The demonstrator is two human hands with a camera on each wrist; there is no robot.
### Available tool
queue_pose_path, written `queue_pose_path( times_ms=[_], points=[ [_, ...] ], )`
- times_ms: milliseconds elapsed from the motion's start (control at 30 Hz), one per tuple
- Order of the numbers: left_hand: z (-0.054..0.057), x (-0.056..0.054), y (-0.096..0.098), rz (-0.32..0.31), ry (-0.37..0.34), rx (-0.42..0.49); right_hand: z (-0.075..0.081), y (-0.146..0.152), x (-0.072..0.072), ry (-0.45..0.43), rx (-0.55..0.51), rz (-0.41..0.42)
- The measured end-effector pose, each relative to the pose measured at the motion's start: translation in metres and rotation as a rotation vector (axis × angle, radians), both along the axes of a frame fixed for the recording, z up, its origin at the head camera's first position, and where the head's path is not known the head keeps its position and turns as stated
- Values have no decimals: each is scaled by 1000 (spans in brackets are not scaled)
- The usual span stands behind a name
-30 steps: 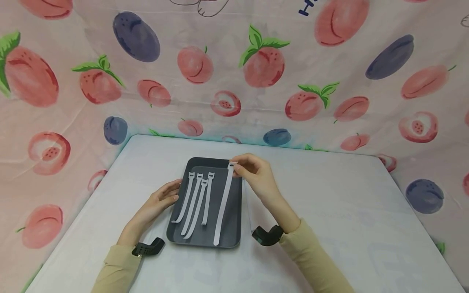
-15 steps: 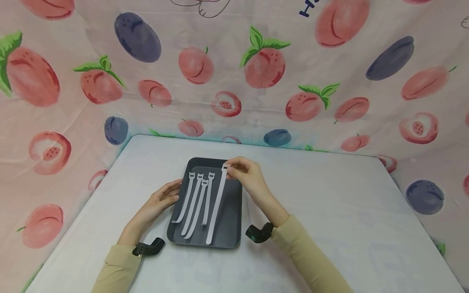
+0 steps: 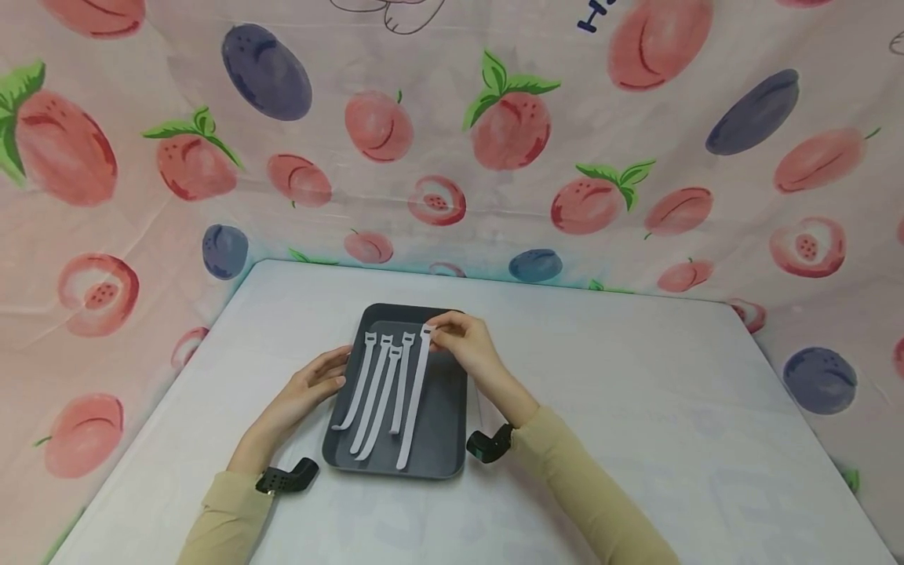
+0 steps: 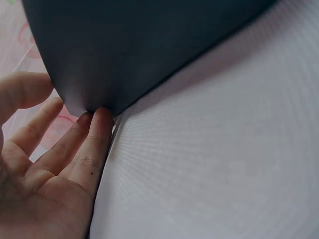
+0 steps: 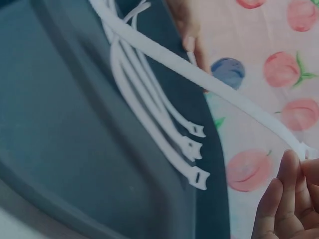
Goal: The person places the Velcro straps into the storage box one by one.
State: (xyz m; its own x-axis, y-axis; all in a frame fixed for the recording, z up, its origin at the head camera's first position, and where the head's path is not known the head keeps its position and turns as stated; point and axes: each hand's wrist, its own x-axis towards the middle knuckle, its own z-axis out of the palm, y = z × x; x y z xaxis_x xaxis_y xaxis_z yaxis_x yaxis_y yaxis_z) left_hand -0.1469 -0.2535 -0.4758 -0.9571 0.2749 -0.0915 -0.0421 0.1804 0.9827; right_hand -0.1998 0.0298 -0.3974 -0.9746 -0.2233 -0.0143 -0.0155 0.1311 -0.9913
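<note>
My right hand (image 3: 466,345) pinches a white hook-and-loop cable tie (image 3: 414,400) by its slotted head, over the right half of a dark grey tray (image 3: 448,424). The strap hangs toward the tray's near end; in the right wrist view the held cable tie (image 5: 199,74) slants above the others. Several more white cable ties (image 3: 369,408) lie side by side in the left half, slotted heads at the far end. My left hand (image 3: 304,392) touches the tray's left side with fairly straight fingers; the left wrist view shows fingertips (image 4: 102,117) against the tray's outer wall.
The tray stands on a white-covered table (image 3: 636,392). A pink cloth (image 3: 452,125) with printed peaches and plums hangs behind and to the sides. Black wrist cameras sit on both wrists, the right camera (image 3: 489,444) close to the tray's right edge.
My right hand has moved left and slightly nearer with the cable tie, bringing it closer to the others in the tray. The left hand and the tray have stayed put.
</note>
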Motion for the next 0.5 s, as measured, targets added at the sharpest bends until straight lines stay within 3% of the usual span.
queue_pose_path(
  times_ms=[500],
  points=[
    [-1,-1,-1,-6,1,18,-17,-14,-1,2,72,64]
  ],
)
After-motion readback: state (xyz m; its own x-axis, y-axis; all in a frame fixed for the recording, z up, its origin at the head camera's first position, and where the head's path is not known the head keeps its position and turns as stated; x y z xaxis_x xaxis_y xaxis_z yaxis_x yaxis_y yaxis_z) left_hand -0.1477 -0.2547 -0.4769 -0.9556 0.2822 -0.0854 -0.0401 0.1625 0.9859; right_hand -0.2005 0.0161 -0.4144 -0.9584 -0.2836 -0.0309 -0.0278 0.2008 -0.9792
